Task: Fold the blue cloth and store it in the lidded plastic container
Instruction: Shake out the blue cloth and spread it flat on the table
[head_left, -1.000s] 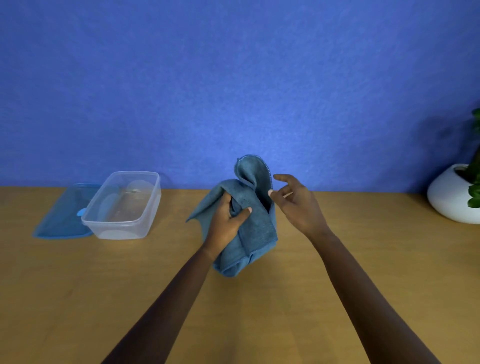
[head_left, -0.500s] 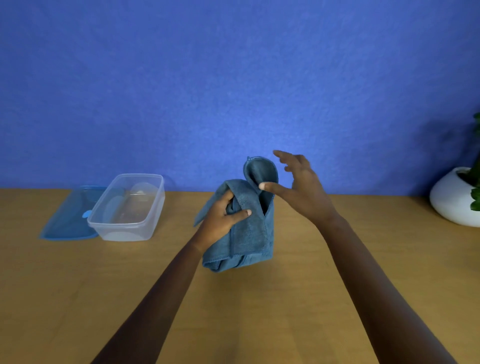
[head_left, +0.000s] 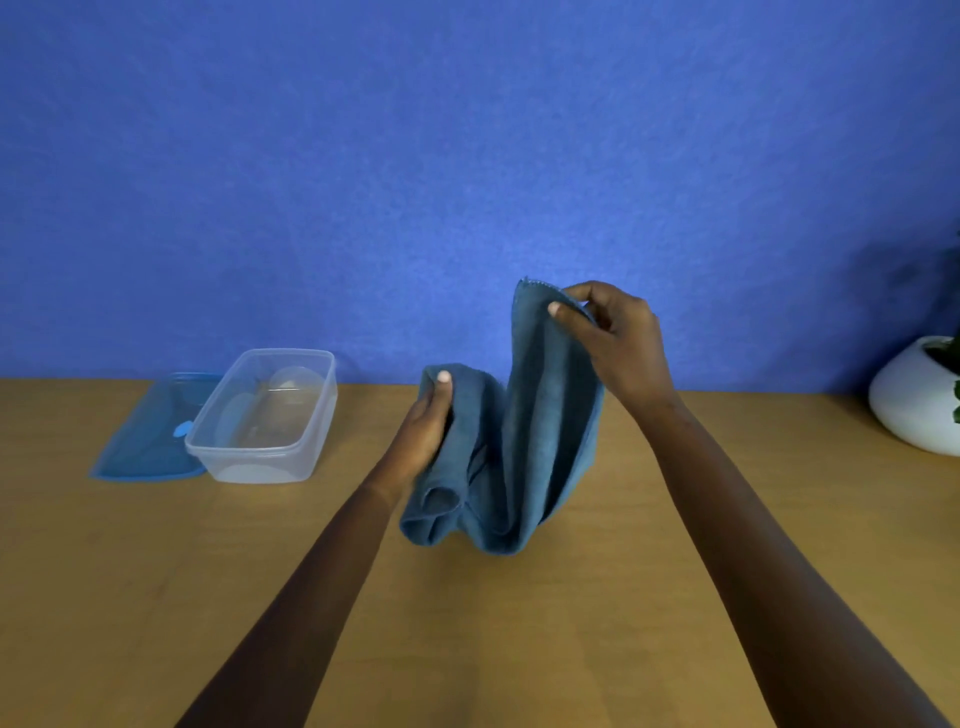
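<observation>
Wooden table (head_left: 104, 597) carries clear container (head_left: 260, 467), blue lid (head_left: 140, 447) beside it, white pot (head_left: 906, 410).

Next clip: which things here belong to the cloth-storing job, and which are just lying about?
In the job:
cloth, gripped by left hand and right hand
container, open
lid, off, beside the container

Lying about:
white pot at the right edge of the table
</observation>
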